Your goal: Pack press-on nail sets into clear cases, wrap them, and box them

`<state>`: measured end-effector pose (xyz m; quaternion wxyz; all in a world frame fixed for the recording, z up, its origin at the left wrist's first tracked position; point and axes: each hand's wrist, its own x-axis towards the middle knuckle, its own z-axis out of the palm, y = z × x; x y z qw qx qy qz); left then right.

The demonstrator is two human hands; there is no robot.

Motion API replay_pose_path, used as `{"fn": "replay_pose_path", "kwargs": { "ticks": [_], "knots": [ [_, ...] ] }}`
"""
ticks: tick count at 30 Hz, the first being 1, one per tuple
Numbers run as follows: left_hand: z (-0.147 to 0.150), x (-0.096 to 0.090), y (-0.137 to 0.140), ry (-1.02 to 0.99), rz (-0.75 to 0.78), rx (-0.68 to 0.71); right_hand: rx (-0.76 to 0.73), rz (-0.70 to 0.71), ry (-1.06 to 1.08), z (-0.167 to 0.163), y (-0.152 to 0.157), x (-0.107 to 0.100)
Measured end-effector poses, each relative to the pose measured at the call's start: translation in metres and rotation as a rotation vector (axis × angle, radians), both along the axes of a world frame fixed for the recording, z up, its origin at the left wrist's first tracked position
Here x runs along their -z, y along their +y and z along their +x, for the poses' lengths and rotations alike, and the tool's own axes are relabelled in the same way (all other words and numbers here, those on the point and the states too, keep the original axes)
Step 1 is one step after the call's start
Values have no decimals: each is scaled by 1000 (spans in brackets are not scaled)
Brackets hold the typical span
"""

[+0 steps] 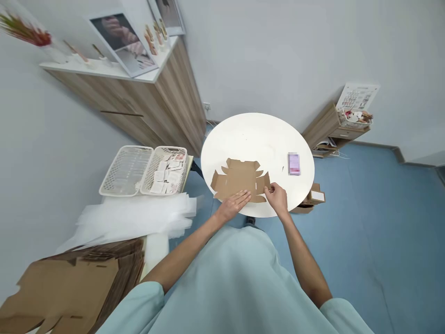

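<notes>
An unfolded cardboard box blank (239, 180) lies on the round white table (257, 130), its side flaps partly raised. My left hand (235, 204) rests flat on the blank's near edge, fingers stretched out together. At the right side of the blank, my right hand (277, 195) pinches a side flap between thumb and curled fingers. To the right on the tabletop lies a small purple and pink packet (294, 164), its print blurred.
At left are an open white plastic basket (169, 149) of small packets, white sheet material (135, 215) and a stack of flat cardboard blanks (66, 287). A wooden cabinet (160, 106) stands behind. Cardboard boxes (314, 195) sit beside the table at right, near a small shelf (327, 120).
</notes>
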<state>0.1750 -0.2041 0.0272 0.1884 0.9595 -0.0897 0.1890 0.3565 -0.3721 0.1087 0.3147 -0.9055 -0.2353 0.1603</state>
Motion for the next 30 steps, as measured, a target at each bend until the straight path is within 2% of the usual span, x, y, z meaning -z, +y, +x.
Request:
{"fn": "replay_pose_path", "kwargs": {
  "ticks": [3, 7, 10, 13, 17, 21, 24, 26, 30],
  "knots": [
    [44, 38, -24, 148, -7, 27, -2, -29, 93, 44, -21, 33],
    [83, 78, -50, 337, -42, 6, -11, -84, 227, 81, -45, 75],
    [101, 97, -62, 439, -84, -5, -9, -124, 278, 98, -61, 99],
    [112, 107, -73, 507, -124, -32, 8, -163, 290, 116, -76, 116],
    [121, 109, -85, 566, -153, -62, 2, -226, 230, 139, -92, 123],
    [121, 96, -83, 603, -167, -109, -111, -218, 39, 143, -85, 111],
    [114, 84, -65, 619, -163, -175, -267, -104, -20, 134, -58, 100],
    [108, 80, -50, 640, -171, -242, -319, -51, -13, 129, -33, 97],
    [100, 80, -28, 691, -233, -395, -276, -157, 102, 132, 10, 106]
  ]
}}
